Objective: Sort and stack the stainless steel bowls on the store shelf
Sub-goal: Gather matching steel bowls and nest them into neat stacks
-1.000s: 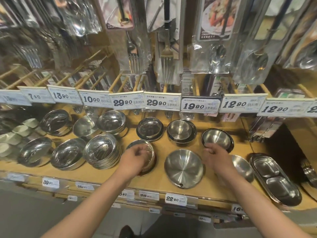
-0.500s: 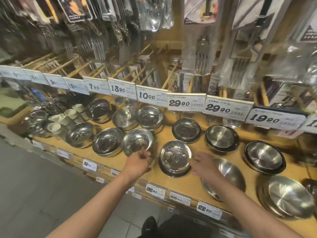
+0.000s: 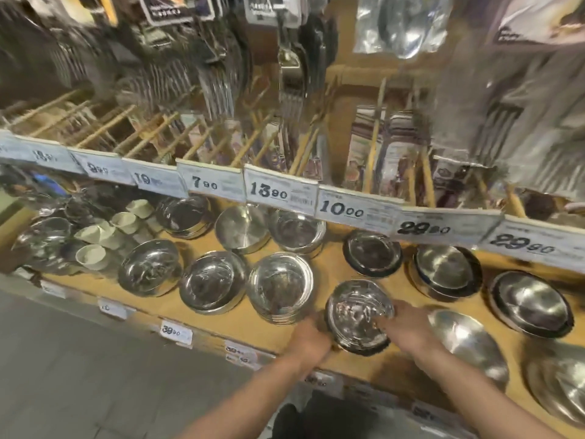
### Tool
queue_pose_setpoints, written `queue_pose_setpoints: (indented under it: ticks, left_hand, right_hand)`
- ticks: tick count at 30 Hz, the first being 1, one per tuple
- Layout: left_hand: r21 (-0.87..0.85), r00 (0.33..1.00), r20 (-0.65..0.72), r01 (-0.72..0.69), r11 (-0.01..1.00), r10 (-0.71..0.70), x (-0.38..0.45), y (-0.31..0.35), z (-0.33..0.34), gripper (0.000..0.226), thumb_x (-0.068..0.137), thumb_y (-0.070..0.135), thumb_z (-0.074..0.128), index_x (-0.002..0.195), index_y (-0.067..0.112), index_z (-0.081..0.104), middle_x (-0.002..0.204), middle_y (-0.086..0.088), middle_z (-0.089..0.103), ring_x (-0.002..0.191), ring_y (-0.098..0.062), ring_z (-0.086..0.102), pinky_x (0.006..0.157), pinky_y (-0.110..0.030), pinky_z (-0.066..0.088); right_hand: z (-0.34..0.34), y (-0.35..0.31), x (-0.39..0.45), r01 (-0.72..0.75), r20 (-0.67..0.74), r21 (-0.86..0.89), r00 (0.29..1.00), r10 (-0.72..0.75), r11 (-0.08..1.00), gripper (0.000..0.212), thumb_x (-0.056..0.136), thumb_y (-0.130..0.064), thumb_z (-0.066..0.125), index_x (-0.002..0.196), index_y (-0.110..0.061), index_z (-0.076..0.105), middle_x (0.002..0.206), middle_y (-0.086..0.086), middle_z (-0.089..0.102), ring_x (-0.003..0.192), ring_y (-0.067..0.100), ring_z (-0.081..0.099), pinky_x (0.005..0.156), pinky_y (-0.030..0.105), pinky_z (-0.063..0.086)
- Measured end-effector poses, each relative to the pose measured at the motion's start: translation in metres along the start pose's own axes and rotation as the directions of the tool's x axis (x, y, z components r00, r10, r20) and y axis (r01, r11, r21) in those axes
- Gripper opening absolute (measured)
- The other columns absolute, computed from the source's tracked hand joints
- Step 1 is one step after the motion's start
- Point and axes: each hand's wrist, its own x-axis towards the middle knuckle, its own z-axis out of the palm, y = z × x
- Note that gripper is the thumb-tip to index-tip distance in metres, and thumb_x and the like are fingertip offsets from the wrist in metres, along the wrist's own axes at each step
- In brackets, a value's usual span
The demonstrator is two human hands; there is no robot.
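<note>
Both hands flank a shiny round stainless steel bowl stack (image 3: 359, 315) at the wooden shelf's (image 3: 297, 339) front edge: left hand (image 3: 308, 339) cups its left side, right hand (image 3: 403, 326) grips the right rim.

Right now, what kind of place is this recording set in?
Most likely a retail shop's kitchenware aisle. A row of price tags lines the shelf edge, packaged cutlery hangs above, and stainless steel bowls sit in stacks on the wooden shelf.

The wooden shelf (image 3: 316, 270) carries steel bowls (image 3: 280, 288) and small white cups (image 3: 91, 256).
</note>
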Motion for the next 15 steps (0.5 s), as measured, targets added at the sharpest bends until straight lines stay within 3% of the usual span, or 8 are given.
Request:
queue_pose_setpoints:
  ticks: [3,5,7,10,12,15]
  left_hand:
    - [-0.006,1.000,0.030,-0.003,1.000,0.003,0.011,-0.007,-0.003,0.018,0.094,0.007,0.062,0.105,0.018,0.069,0.100,-0.005,0.077,0.090,-0.022,0.073,0.085,-0.043,0.062]
    - [-0.088,0.996,0.081,0.046,0.995,-0.039,0.015,-0.009,-0.005,0.017,0.094,0.008,0.062,0.098,0.024,0.065,0.085,0.004,0.077,0.071,-0.011,0.072,0.065,-0.028,0.061]
    - [-0.099,0.994,0.099,0.054,0.994,-0.045,0.018,-0.010,-0.005,0.017,0.091,0.011,0.063,0.095,0.028,0.064,0.067,0.010,0.073,0.051,0.000,0.061,0.047,-0.017,0.048]
    - [-0.116,0.992,0.107,0.071,0.991,-0.059,0.020,-0.010,-0.006,0.020,0.087,0.012,0.067,0.095,0.031,0.064,0.071,0.010,0.074,0.060,-0.003,0.064,0.056,-0.020,0.052]
    - [-0.101,0.991,0.109,0.090,0.991,-0.079,0.020,-0.010,-0.007,0.021,0.090,0.009,0.066,0.094,0.030,0.062,0.080,0.007,0.075,0.070,-0.010,0.067,0.063,-0.026,0.056]
    - [-0.096,0.987,0.115,0.124,0.988,-0.113,0.016,-0.005,-0.007,0.021,0.092,0.006,0.063,0.090,0.027,0.060,0.084,0.002,0.072,0.071,-0.013,0.066,0.068,-0.027,0.061]
  right_hand:
    - [0.003,-0.006,-0.004,-0.055,0.001,0.025,0.998,0.055,0.998,0.045,0.089,-0.024,0.069,0.132,-0.015,0.059,0.115,0.008,0.071,0.109,0.031,0.066,0.089,0.039,0.054]
    - [0.005,-0.010,-0.002,-0.090,0.011,0.036,0.996,0.089,0.995,0.046,0.087,-0.014,0.067,0.131,-0.009,0.057,0.103,0.006,0.068,0.102,0.032,0.067,0.083,0.042,0.056]
    - [0.007,-0.015,0.001,-0.134,0.015,0.022,0.991,0.134,0.991,0.055,0.085,-0.008,0.064,0.138,-0.006,0.048,0.108,0.008,0.065,0.100,0.031,0.065,0.074,0.039,0.054]
    - [0.012,-0.016,0.004,-0.189,0.008,0.113,0.982,0.190,0.975,0.047,0.088,-0.004,0.057,0.133,-0.006,0.045,0.105,0.008,0.063,0.090,0.029,0.067,0.059,0.036,0.056]
    - [0.013,-0.010,0.005,-0.229,0.019,0.250,0.973,0.232,0.941,0.037,0.088,-0.005,0.063,0.123,-0.006,0.051,0.099,0.005,0.061,0.086,0.027,0.068,0.058,0.035,0.063]
    - [0.011,0.000,0.006,-0.239,0.046,0.374,0.970,0.240,0.896,0.040,0.086,0.004,0.068,0.123,-0.003,0.057,0.101,0.010,0.068,0.086,0.027,0.071,0.058,0.034,0.063]
